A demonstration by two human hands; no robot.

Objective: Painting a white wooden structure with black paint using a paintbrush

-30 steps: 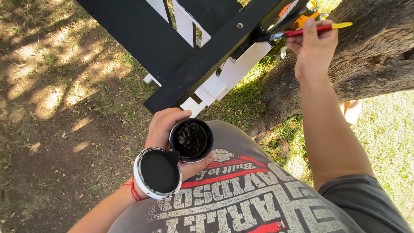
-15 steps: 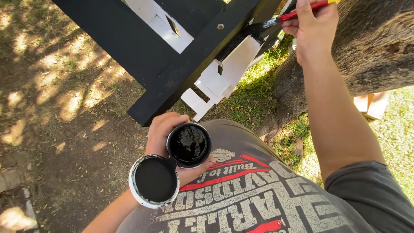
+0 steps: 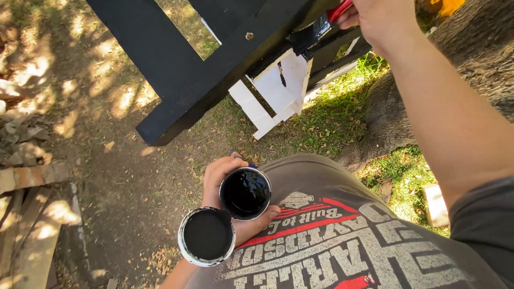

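My left hand [image 3: 227, 184] grips a small round can of black paint [image 3: 245, 192] against my belly, together with its lid [image 3: 206, 235], whose black inner side faces up. My right hand [image 3: 377, 16] is raised at the top right and holds a red-handled paintbrush [image 3: 324, 22]. Its black bristles touch the edge of a wooden frame [image 3: 198, 69] that is painted black on its broad boards. White unpainted boards [image 3: 276, 93] show on the underside of the frame.
Bare dirt with sun patches lies at the left, with wooden planks [image 3: 32, 214] and scraps at the lower left. A thick tree trunk [image 3: 471, 69] and grass [image 3: 332, 123] fill the right. My grey printed shirt covers the bottom.
The view has shifted so the frame sits higher and nearer. My right hand has drawn the brush down and left along the frame's edge. The left hand stays still with can and lid.
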